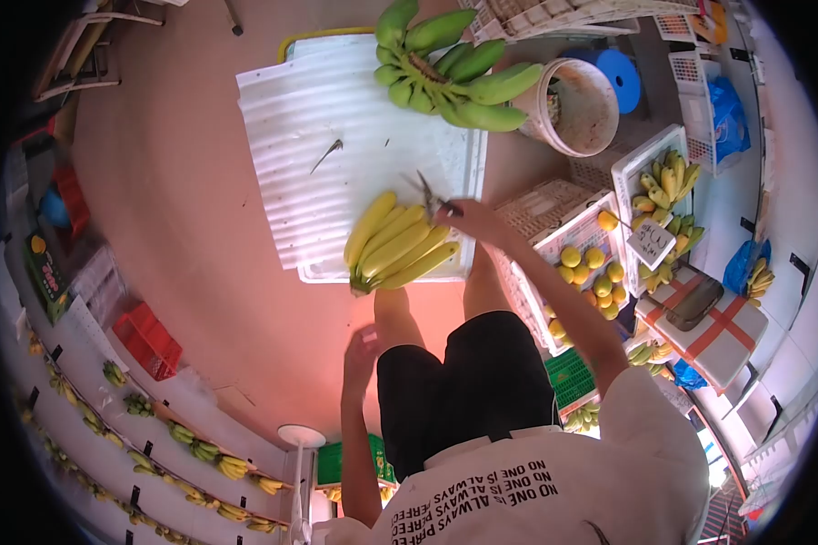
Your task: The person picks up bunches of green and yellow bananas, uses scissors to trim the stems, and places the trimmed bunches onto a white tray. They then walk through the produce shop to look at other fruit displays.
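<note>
Fingers of our left hand curl loosely near our knee; we cannot tell whether they hold anything. Next, yellow bananas lie at the near end of the white sheet, and just beside them we grip scissors in our closed right hand.

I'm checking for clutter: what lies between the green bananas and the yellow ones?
Between them, the head view shows white sheeting, a tiny dark fleck and the metal tool in the right hand.
</note>
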A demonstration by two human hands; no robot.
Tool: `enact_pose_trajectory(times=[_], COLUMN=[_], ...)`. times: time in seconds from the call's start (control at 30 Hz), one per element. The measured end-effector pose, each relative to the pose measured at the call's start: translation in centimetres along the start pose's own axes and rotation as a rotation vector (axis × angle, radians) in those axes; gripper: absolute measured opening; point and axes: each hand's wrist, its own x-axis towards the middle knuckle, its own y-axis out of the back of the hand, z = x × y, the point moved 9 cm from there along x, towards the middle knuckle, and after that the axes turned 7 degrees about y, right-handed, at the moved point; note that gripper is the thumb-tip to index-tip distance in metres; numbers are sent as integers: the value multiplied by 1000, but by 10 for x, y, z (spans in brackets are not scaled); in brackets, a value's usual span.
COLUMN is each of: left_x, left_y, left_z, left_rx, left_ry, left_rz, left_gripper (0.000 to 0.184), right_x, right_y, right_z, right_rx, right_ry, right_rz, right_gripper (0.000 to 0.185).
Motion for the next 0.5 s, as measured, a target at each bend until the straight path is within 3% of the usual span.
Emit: enact_pose_trajectory(times=[0.03,0.1,0.17,0.27,0.33,0.37,0.43,0.47,0.5], left_x=[7,22,33,49,61,50,75,71,69], left_y=[-11,-27,-61,-91,-103,-119,-122,-133,-145], left_z=[37,86,123,126,105,117,94,98,106], left_rx=[180,250,218,173,-63,-8,-66,-57,-52], left_ry=[-101,-207,-304,-185,-17,45,-124,-138,-154], left_rz=[80,194,7,-169,-219,-140,-133,-130,-127], left_gripper=[29,29,56,52,51,45,39,38,36], right_x=[-20,-50,-71,-73,-63,-61,-76,-83,-86], right_y=[-13,-37,-57,-77,-78,-81,-43,-26,-18], right_z=[-18,-45,-76,-84,-56,-45,-33,-44,-44], right_rx=[304,478,742,816,612,544,-7,2,3], right_ry=[-73,-154,-166,-97,-29,-9,131,261,259], right_rz=[-76,-220,-301,-317,-44,47,512,691,690], right_gripper=[30,33,32,34,35,35,39,44,44])
